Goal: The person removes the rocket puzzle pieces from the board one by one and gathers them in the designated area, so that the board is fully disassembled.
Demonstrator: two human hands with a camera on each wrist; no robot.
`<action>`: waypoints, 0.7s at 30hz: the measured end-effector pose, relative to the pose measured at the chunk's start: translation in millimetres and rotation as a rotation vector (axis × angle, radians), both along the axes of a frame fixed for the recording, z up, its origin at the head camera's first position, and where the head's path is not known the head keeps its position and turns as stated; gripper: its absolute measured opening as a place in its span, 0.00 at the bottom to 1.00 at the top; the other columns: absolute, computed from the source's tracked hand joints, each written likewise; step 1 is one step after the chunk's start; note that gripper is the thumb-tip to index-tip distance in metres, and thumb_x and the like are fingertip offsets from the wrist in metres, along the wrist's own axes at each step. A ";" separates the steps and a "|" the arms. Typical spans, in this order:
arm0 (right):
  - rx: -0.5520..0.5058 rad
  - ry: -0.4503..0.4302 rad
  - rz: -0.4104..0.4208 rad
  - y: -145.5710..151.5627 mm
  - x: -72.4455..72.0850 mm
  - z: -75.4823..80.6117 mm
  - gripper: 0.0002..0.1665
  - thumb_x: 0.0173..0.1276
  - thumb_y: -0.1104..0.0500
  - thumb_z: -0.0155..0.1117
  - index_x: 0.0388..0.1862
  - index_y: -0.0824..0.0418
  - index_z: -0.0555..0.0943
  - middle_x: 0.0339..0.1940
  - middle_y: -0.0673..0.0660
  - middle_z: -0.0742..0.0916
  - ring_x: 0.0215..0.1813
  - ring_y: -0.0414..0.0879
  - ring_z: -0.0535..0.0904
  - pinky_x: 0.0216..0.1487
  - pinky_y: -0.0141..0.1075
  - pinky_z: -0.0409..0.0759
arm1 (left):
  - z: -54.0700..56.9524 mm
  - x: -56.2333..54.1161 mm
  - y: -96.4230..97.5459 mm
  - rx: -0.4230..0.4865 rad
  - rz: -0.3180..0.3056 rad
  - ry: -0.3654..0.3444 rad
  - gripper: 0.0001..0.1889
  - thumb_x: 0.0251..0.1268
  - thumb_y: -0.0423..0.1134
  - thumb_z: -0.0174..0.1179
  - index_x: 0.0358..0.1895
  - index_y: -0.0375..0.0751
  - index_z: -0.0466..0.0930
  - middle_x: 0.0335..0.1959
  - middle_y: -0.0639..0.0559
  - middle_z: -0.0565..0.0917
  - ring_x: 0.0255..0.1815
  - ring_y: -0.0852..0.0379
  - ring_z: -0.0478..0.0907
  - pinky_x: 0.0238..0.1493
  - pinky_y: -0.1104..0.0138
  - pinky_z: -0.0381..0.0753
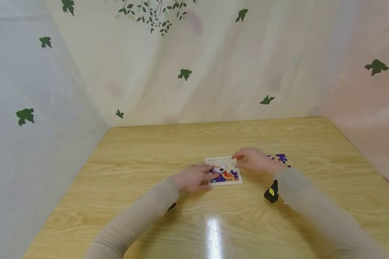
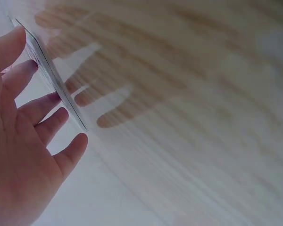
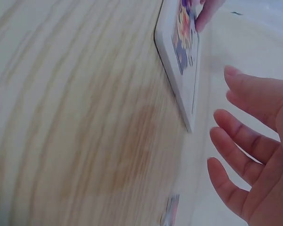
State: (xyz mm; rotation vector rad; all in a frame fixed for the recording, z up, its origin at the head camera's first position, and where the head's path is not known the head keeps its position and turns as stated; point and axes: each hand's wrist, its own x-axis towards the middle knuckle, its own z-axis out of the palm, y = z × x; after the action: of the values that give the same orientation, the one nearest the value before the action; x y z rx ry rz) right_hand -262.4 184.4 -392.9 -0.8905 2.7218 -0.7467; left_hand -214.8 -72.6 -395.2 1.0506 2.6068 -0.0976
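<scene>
Your left hand (image 1: 194, 177) lies fingers-spread over the left edge of a puzzle tray (image 1: 228, 183) on the worktop (image 1: 155, 144), its grip apart, fingertips by a white piece with a black dot (image 1: 221, 168); whether that piece is seated, you cannot tell. Your right hand (image 1: 254, 159) hangs at the tray's far right, its grip loosely parted, nothing seen in it. The work looks partway done: purple and orange pieces (image 1: 235, 176) fill the near part, while bare base shows on the far side. Loose pieces (image 1: 281, 157) to the right, partly hidden by your right hand, appear to remain. The raised rim borders the fill area; you have ample room left and near, and beyond, up to the curtain (image 1: 149, 90), but less on the right beside those pieces.
</scene>
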 end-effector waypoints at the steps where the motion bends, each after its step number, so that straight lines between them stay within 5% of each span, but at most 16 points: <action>1: 0.002 0.006 0.003 -3.4 -0.8 -1.9 0.18 0.65 0.57 0.65 0.52 0.62 0.80 0.45 0.57 0.84 0.49 0.52 0.80 0.52 0.48 0.78 | 0.3 1.2 -0.7 -0.006 0.003 -0.007 0.29 0.72 0.58 0.44 0.74 0.63 0.53 0.77 0.52 0.49 0.77 0.49 0.47 0.74 0.54 0.50; 21: 0.128 0.046 0.039 -46.8 -2.6 -8.8 0.24 0.57 0.52 0.72 0.50 0.62 0.82 0.45 0.57 0.83 0.46 0.49 0.78 0.53 0.47 0.75 | -3.1 5.0 -3.5 0.015 0.004 -0.049 0.30 0.71 0.58 0.43 0.74 0.62 0.51 0.78 0.53 0.44 0.78 0.50 0.43 0.74 0.52 0.50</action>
State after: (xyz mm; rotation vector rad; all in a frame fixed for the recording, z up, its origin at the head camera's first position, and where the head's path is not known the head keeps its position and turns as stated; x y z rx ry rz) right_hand -265.1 137.5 -401.6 -0.9394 2.7475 -0.5437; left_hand -209.8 -76.2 -398.3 1.0402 2.5694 -0.0507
